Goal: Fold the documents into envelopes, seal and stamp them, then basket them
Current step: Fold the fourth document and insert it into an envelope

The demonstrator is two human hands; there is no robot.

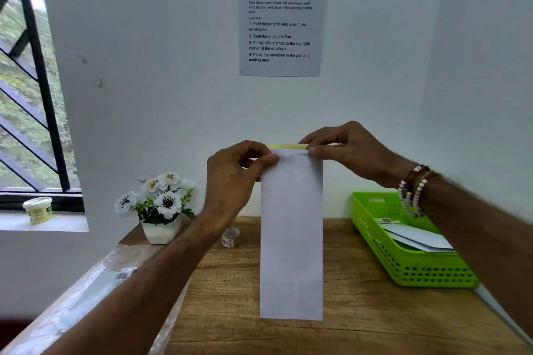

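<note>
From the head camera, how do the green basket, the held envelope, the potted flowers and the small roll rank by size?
Largest: green basket and envelope, about alike; the envelope is nearer the camera, so unranked.
Then: potted flowers.
Smallest: small roll.

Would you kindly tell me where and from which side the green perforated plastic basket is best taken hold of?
Probably at the handle slot in the far end wall of the green perforated plastic basket, fingers hooked in from above. Inside lie loose white envelopes, so keep it level. The left hand and right hand both pinch the upright white envelope; free one first.
</note>
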